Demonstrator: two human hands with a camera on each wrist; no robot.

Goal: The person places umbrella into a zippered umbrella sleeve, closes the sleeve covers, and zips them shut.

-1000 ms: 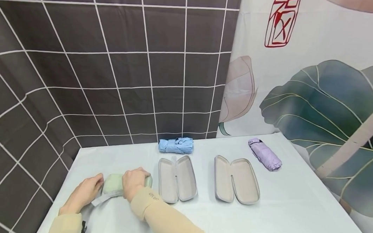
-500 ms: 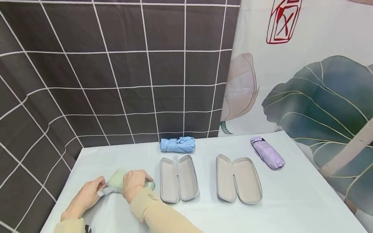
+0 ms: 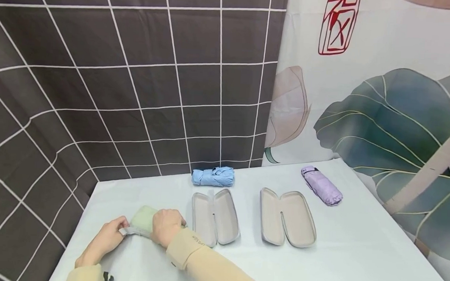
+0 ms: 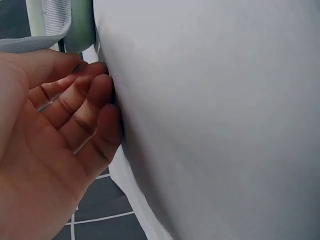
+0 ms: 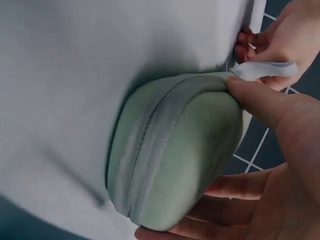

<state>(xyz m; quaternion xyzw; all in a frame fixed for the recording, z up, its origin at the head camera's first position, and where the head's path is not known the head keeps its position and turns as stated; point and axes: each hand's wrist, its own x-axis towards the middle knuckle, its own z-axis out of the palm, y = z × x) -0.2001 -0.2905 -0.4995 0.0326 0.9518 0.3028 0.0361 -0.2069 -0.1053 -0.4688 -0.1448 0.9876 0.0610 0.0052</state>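
A pale green zippered pencil case (image 3: 143, 219) with a grey zipper band and strap (image 5: 265, 70) lies on the table at the left. My right hand (image 3: 165, 227) grips it, the thumb at the band and the fingers around the far side, as the right wrist view shows. My left hand (image 3: 107, 237) is at the case's left end, below the strap. In the left wrist view its thumb and index finger pinch a small dark zipper pull (image 4: 80, 66), mostly hidden. The other fingers curl loosely by the white table cover.
Two pencil cases lie open to the right: a grey-lined one (image 3: 226, 217) and a beige-lined one (image 3: 299, 218). Behind them are a folded blue umbrella (image 3: 213, 176) and a folded purple umbrella (image 3: 322, 186). A dark grid cloth (image 3: 144, 85) hangs along the back and left.
The left hand has moved slightly right, and the strap beside it has shifted up. The right hand and green case have turned a little, dipping to the right.
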